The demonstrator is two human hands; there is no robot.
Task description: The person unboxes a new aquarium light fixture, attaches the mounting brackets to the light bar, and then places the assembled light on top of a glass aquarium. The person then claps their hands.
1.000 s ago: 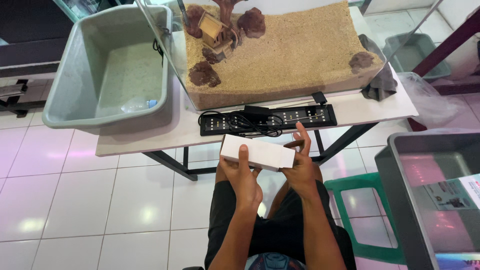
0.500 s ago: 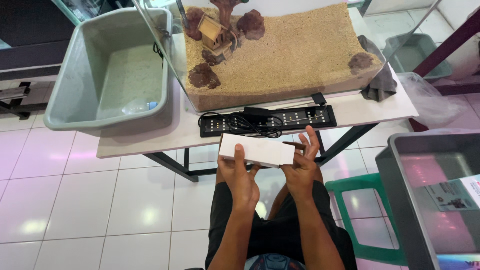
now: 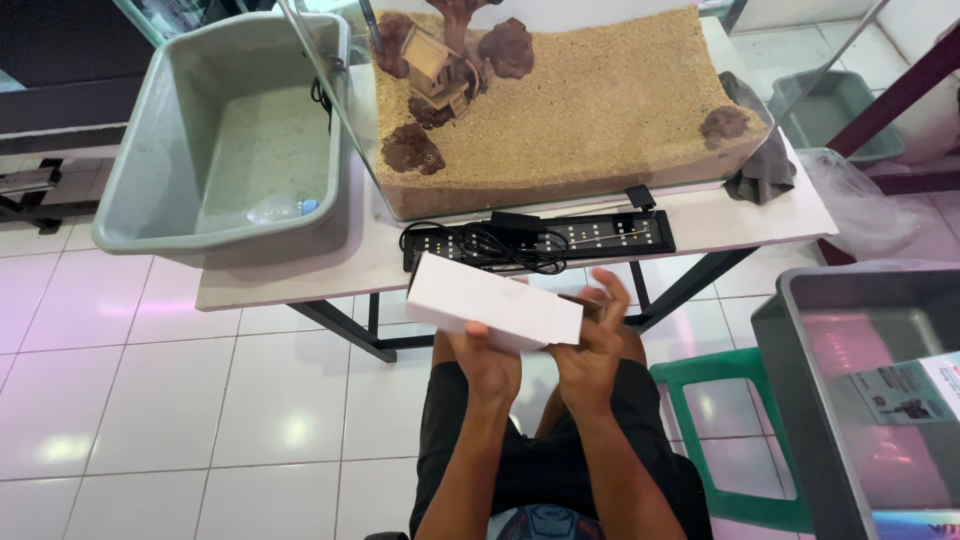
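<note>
Since a second ago the white box (image 3: 492,302) has tilted: its left end has risen toward the table edge and its right end has dropped, and the right hand's fingers have spread up behind that end.

Head view, only view. Person seated, box held up over the lap, just short of the white table (image 3: 300,285). Left hand (image 3: 487,362) grips the box from below near its middle, fingers closed around the underside. Right hand (image 3: 590,345) sits at the box's right end, thumb side against it, fingers (image 3: 612,296) half open and raised; looks like it is working the end flap, but the end face is hidden, so cannot be sure. Both hands touch the box.

On the table: black LED light bar (image 3: 545,238) with its black cable (image 3: 490,240) coiled on top, lying just in front of the glass aquarium (image 3: 570,110). Tank holds sand, dark rocks, a small wooden house ornament (image 3: 438,68). Grey cloth (image 3: 762,160) at the tank's right corner. Grey plastic tub (image 3: 225,140) at left, overhanging the table, a small plastic bottle inside. Another grey tub (image 3: 860,400) lower right, green stool (image 3: 735,440) beside the person's leg.

To handle this well, my judgement: keep the left hand steady as the support, keep the box level enough that nothing slides out, and let the right fingers work only the end, clear of the cable.
</note>
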